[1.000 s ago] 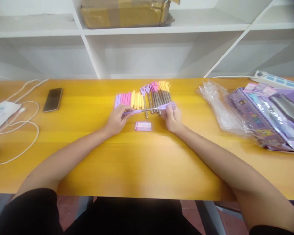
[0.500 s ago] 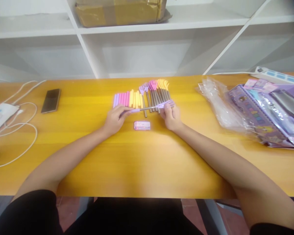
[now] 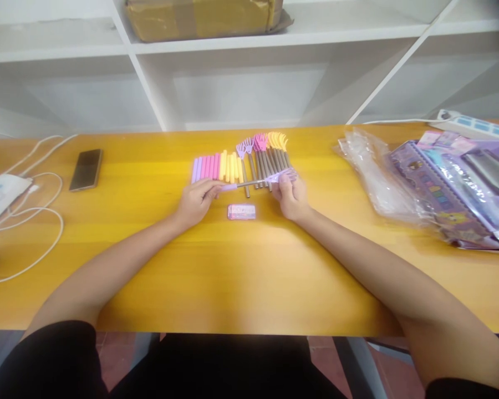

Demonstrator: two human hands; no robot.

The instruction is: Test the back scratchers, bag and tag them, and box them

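Observation:
Between my hands a purple back scratcher (image 3: 251,183) with a metal rod lies level above the table. My left hand (image 3: 196,199) is closed round its purple handle end. My right hand (image 3: 290,198) pinches the claw-shaped purple head. Just beyond, several purple, pink and yellow handle sleeves (image 3: 210,167) lie side by side in a row. To their right, several metal rods with purple, pink and yellow claw heads (image 3: 270,152) are lined up, heads pointing away from me. A small stack of pinkish cards (image 3: 242,211) rests on the table in front of my hands.
A phone (image 3: 86,169) and a white power strip with cables (image 3: 2,194) are on the left of the wooden table (image 3: 241,277). On the right are clear plastic bags (image 3: 378,183) and a purple printed box (image 3: 441,194). White shelving (image 3: 249,94) holding a taped carton (image 3: 203,19) stands behind.
Both hands keep their hold on the purple back scratcher, nearly still. The whole view has shifted very slightly.

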